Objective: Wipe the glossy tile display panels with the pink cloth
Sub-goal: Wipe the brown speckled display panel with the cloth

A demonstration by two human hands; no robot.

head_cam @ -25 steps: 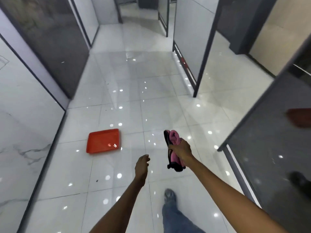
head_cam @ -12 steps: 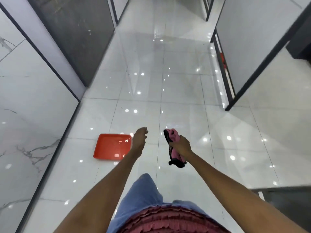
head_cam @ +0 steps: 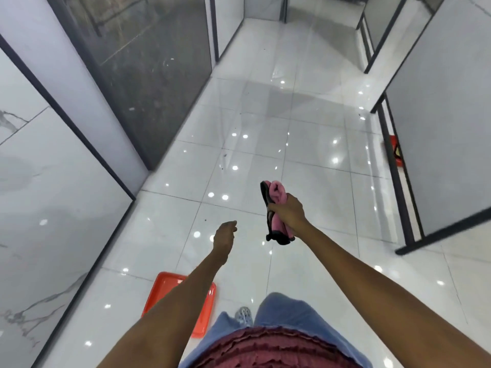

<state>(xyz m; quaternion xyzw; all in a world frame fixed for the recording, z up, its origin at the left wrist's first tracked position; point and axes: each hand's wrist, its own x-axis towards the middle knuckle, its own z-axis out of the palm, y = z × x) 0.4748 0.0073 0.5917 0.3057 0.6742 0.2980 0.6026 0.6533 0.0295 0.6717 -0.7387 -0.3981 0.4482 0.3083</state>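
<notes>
Fingers point(head_cam: 273, 208) of right hand point(head_cam: 289, 212) around bunched pink cloth point(head_cam: 277, 193).

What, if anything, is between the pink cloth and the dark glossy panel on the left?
Nothing visible. The right hand grips the pink cloth over open floor; the dark panel stands ahead-left, and the red tray lies behind, near the feet.

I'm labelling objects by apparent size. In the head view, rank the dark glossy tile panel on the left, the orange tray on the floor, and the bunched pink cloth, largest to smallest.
1. Dark glossy tile panel: by far the largest.
2. Orange plastic tray: partly hidden behind the left forearm and nearer the camera.
3. Bunched pink cloth, gripped in the right hand: smallest.
</notes>
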